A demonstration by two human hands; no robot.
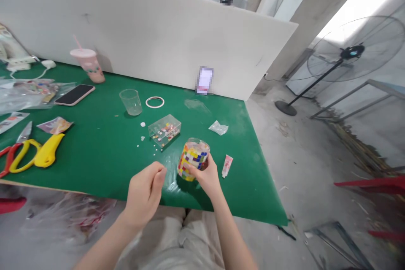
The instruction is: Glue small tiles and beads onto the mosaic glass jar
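Observation:
In my right hand [207, 177] is a clear glass cup [190, 158] covered in coloured mosaic tiles, mostly yellow, white, red and blue. It tilts slightly, just over the near part of the green table. My left hand [147, 187] is closed in a loose fist to the left of the cup, apart from it. Whether anything lies inside those curled fingers is hidden. Beyond my hands stands a clear plastic box [165, 130] with loose small tiles in it. A small pink-and-white tube [227, 166] lies to the right of the cup.
A plain clear cup [131, 102], a white ring [155, 102] and a crumpled wrapper [218, 128] lie farther back. Leftward are yellow-handled scissors [46, 152], a phone [75, 94] and a pink tumbler [88, 65]. A white partition [142, 33] borders the green table [247, 194].

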